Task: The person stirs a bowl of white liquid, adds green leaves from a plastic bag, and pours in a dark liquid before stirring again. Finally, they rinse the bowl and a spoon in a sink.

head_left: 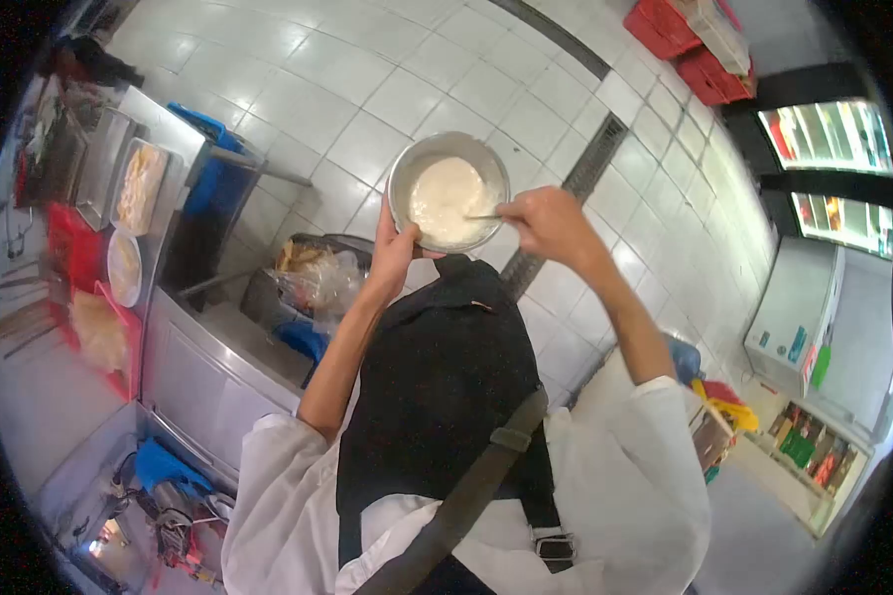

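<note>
A round metal bowl (401,169) is held in front of my body, above the tiled floor. Pale, creamy batter (448,193) lies inside it. My left hand (395,243) grips the bowl at its lower left, thumb over the rim and fingers partly hidden beneath. From the right, my right hand (544,223) is closed around a thin metal utensil (482,217) that reaches into the batter. The utensil's far end is hidden in the mixture, so its exact kind does not show.
At left stands a steel counter (184,164) with a filled tray (141,188), a white plate (125,268) and a red tray (129,342). A waste bin (318,278) with plastic bags is near my left forearm. Lit display fridges (829,137) and red crates (709,74) are at right.
</note>
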`<state>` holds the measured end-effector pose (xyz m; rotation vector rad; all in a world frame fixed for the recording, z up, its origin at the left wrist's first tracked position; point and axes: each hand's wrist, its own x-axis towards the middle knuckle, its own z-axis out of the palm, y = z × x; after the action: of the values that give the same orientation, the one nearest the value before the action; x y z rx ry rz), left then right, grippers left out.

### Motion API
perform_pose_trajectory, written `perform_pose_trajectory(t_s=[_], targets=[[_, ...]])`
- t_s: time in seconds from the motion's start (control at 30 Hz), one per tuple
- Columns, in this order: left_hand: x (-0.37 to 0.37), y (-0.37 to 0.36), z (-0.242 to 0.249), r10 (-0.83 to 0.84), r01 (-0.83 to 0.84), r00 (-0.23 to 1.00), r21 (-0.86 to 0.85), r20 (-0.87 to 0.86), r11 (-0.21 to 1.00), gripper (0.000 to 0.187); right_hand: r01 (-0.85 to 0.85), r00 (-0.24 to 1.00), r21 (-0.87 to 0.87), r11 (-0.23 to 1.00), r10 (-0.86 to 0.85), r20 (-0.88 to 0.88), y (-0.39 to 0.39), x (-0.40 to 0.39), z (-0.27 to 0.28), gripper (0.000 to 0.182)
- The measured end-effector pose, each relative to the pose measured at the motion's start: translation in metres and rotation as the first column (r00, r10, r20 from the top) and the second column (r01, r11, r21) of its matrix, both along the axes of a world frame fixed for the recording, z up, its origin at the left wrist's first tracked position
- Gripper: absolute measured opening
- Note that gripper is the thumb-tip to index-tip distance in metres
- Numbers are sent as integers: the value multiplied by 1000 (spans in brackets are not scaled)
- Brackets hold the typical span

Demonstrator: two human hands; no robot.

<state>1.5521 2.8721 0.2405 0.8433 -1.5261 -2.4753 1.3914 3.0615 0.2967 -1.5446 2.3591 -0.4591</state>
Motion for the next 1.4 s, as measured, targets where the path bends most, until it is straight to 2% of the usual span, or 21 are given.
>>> perform_pose_trajectory(t_s=[0.03,0.1,0.13,0.17,0.23,0.27,0.3,0.37,0.5,0.57,0.73,0.8,0.83,0.9,0.97,1.03,1.17,1.23,1.3,1.33,1.4], targets=[[-16,-9,-2,15,-15,1000,-4,0,1000,78,-15,1000,-4,1000,15,0,-17,-12,-7,22],[-40,-29,-8,79,-76,996,89,-32,993,80,37,998,-175,984,-26,65,-56,-34,-17,20],[-51,-39,1,102,-101,994,34,-33,994,77,81,995,-171,982,-71,65,-78,-44,-14,17],[-66,-52,2,139,-138,990,31,-25,990,77,46,997,-173,984,-34,73,-98,-61,-16,17],[-81,-71,7,206,-205,979,86,-6,975,76,103,984,-235,966,-133,-118,-134,-80,-14,19],[-92,-81,14,250,-250,968,111,6,962,77,98,975,-103,990,-116,-192,-148,-91,-1,19],[-107,-95,18,288,-286,958,110,-4,952,77,58,976,-108,992,-79,-201,-167,-104,2,19],[-126,-117,20,372,-370,928,129,11,920,77,101,976,-91,991,-117,-182,-201,-122,3,20],[-168,-183,6,450,-444,893,136,-15,886,77,-91,992,-73,993,84,-96,-276,-167,-8,23],[-186,-223,4,456,-446,889,143,-41,884,78,-164,986,-76,984,166,28,-302,-197,3,21],[-242,-312,15,429,-423,903,125,-28,898,78,-81,988,-105,991,66,-140,-402,-257,14,24],[-266,-351,17,405,-395,913,147,-45,907,77,-186,982,-189,964,180,-51,-433,-276,8,24],[-276,-370,21,409,-397,912,167,-43,903,77,-176,984,-185,967,171,-43,-442,-288,11,24],[-294,-398,25,411,-399,911,185,-30,898,77,-108,988,81,991,117,-106,-464,-316,28,22],[-321,-424,26,398,-391,917,128,-28,911,77,-51,985,104,993,67,-158,-505,-336,27,26],[-348,-450,27,393,-386,919,123,-33,914,77,-155,981,-51,987,147,-129,-548,-358,13,26],[-394,-512,25,412,-403,911,156,-27,902,77,-159,982,114,981,170,-88,-598,-416,24,24],[-421,-544,30,415,-411,910,101,-21,906,77,-138,983,97,986,148,-111,-643,-450,20,26],[-449,-567,32,443,-442,896,109,11,891,76,-311,950,-137,940,309,-41,-684,-479,1,29],[-461,-577,36,458,-456,889,103,10,884,76,-327,939,53,943,331,-93,-696,-488,5,31],[-485,-611,43,497,-498,867,109,38,860,75,-363,926,48,930,366,-90,-724,-527,23,30]])
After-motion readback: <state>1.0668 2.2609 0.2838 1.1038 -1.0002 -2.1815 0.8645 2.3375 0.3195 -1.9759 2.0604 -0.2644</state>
